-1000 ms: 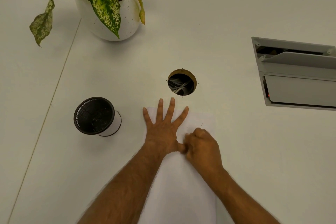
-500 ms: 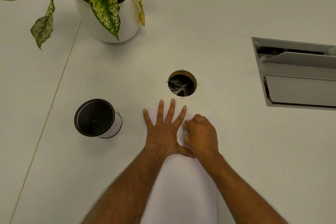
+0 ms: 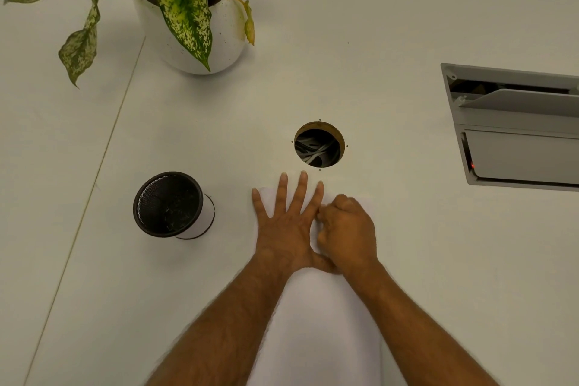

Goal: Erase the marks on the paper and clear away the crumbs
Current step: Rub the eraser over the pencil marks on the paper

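A white sheet of paper lies on the white table in front of me, its far edge just short of a round hole. My left hand presses flat on the sheet's far left part, fingers spread, holding nothing. My right hand is curled tight on the far right part, knuckles up, fingertips pinched down against the paper beside my left index finger. It grips something small like an eraser, which its fingers hide. I see no marks or crumbs on the bare paper.
A black mesh cup stands left of the paper. Beyond the sheet is a round cable hole. A white pot with a leafy plant sits at the back left. A grey flap box is set into the table at the right.
My right hand has slid away from me, from beside my left thumb up to beside my left index finger. My left hand stays flat in place.
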### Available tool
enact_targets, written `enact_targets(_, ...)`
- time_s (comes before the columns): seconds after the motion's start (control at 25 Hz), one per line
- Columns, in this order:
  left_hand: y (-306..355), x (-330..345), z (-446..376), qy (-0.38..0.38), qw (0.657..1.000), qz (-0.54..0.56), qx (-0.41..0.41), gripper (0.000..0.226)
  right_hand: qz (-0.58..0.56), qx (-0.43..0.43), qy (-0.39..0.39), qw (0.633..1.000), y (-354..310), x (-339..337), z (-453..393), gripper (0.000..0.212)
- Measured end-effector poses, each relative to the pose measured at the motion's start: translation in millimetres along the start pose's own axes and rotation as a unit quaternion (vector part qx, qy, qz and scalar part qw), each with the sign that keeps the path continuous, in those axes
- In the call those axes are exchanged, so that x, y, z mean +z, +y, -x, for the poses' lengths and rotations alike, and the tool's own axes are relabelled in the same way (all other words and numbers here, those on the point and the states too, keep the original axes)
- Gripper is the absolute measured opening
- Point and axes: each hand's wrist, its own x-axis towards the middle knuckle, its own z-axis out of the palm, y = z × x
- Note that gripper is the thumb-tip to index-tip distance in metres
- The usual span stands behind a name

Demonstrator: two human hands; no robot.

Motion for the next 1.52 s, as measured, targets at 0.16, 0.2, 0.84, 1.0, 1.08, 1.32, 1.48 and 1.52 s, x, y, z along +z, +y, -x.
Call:
enact_targets(0.16, 0.0, -1.5, -1.5, -0.001, 1.0, 0.005, -0.007, 0.126, -0.046, 0.048, -0.013, 0.998, 3.8, 0.1, 8.8, 0.01)
enact_targets(0.2, 0.6, -1.4, -2.4, -0.006, 1.0, -0.004, -0.007, 0.122, -0.05, 0.046, -0.02, 0.997, 4.9, -1.9, 19.4, 0.011)
enact_targets(0.84, 2.0, -6.0, -0.4, -0.025, 0.999, -0.02, -0.013, 0.126, -0.023, -0.042, -0.01, 0.999, 3.5, -4.0, 27.3, 0.006)
enact_targets(1.0, 4.6, -9.1, 1.0, -0.027, 0.999, -0.031, -0.023, 0.125, -0.026, -0.06, -0.02, 0.998, 4.4, -6.7, 49.8, 0.01)
enact_targets(1.08, 4.5, -8.2, 1.8, -0.02, 0.999, -0.032, -0.02, 0.119, -0.021, -0.067, -0.016, 0.997, 1.9, -4.6, 39.9, 0.009)
enact_targets(1.32, 1.0, -5.1, 0.4, -0.029, 0.999, -0.019, -0.014, 0.141, 0.013, -0.037, -0.001, 0.999, -4.8, 3.5, -3.1, 0.009)
enact_targets(1.48, -8.5, -3.1, 2.6, 0.021, 1.0, 0.001, 0.021, 0.134, 0.024, -0.037, -0.001, 0.999, -3.7, 3.0, -2.1, 0.007)
enact_targets(1.52, -14.2, -3.7, 4.4, 0.025, 0.999, 0.01, 0.039, 0.132, 0.029, -0.042, -0.003, 0.999, -2.5, 2.8, -2.0, 0.01)
